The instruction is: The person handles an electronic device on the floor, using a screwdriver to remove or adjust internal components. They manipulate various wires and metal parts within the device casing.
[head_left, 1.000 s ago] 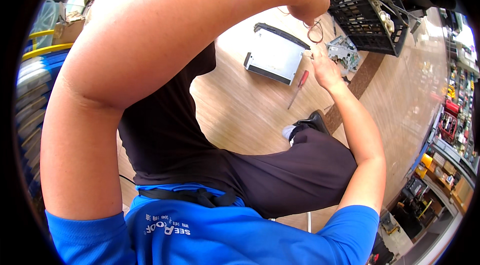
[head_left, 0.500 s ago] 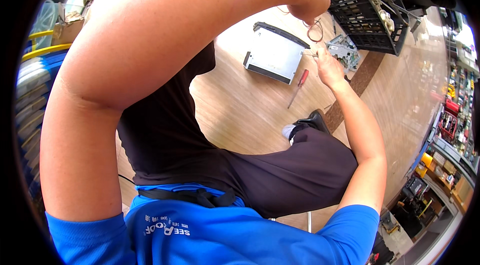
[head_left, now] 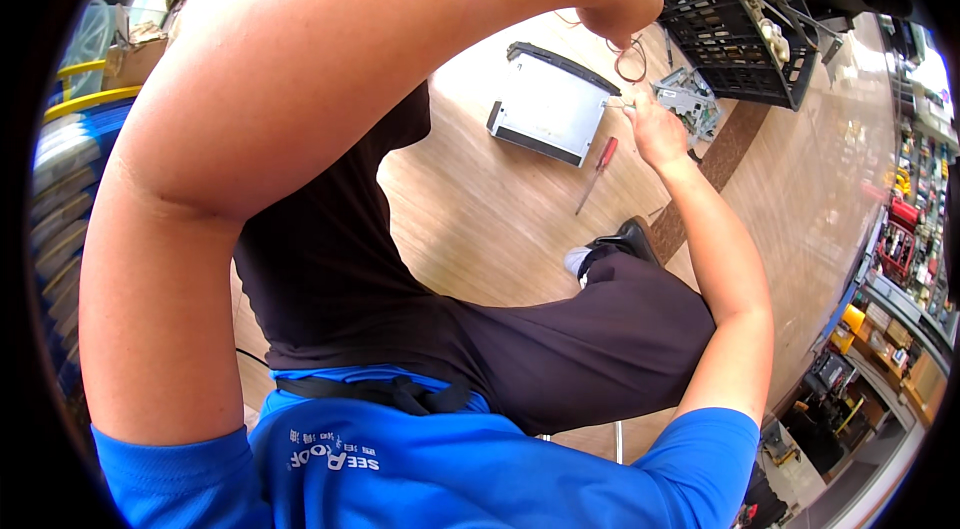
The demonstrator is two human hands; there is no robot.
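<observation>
A flat silver metal box (head_left: 550, 107) with black edge strips, like a disc player unit, lies on the wood-patterned floor. Beside its right edge, my right hand (head_left: 660, 132) is closed in a pinch on a thin metal tool (head_left: 617, 106) whose tip reaches the box; its kind is too small to tell. Above it my left hand (head_left: 612, 17) is bent down with curled fingers, partly hidden by its own wrist. A loop of reddish-brown wire (head_left: 632, 63) hangs at those fingertips. A red-handled screwdriver (head_left: 604, 161) rests on the floor below the box.
A black plastic crate (head_left: 722, 24) holding yellow and white parts stands at the upper right. Next to it lies a metal bracket or circuit-board part (head_left: 688, 101). My shoe (head_left: 632, 239) is below the screwdriver. Shelves with many parts (head_left: 905, 219) line the right; blue stacked items (head_left: 80, 219) the left.
My right hand has shifted very slightly at the box's edge. My left hand, the box and the screwdriver stay nearly where they were.
</observation>
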